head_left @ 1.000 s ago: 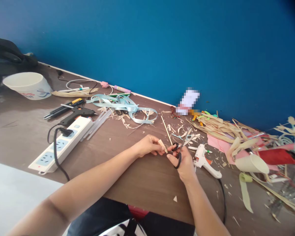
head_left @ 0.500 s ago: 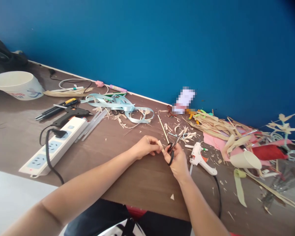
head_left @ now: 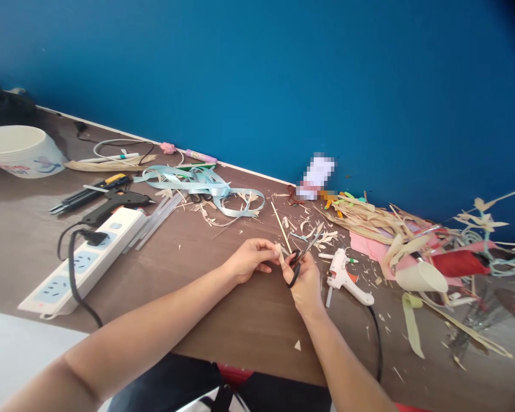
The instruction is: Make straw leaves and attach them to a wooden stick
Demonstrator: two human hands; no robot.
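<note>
Low over the table, my left hand (head_left: 249, 261) pinches a small pale piece of dried husk (head_left: 280, 252) between thumb and fingertips. Close beside it, my right hand (head_left: 306, 284) is closed around black-handled scissors (head_left: 312, 240), whose blades point away from me and up to the right. The thumb and finger of that hand also meet the lower end of the husk piece. Beyond the hands lie a thin pale stick (head_left: 280, 227) and scattered husk scraps (head_left: 326, 237). A white glue gun (head_left: 342, 277) rests just right of my right hand.
On the left are a power strip (head_left: 83, 263), a black glue gun (head_left: 115, 206), clear glue sticks (head_left: 158, 220), a utility knife (head_left: 90, 194) and paper bowls (head_left: 21, 151). Blue ribbon (head_left: 206, 183) lies further back. Dried husks (head_left: 369, 220) and a paper cup (head_left: 421, 277) crowd the right.
The view has shifted slightly. The husk piece now stands more upright between my fingertips, and my left fingers have opened a little below it. The scissors remain in my right hand.
</note>
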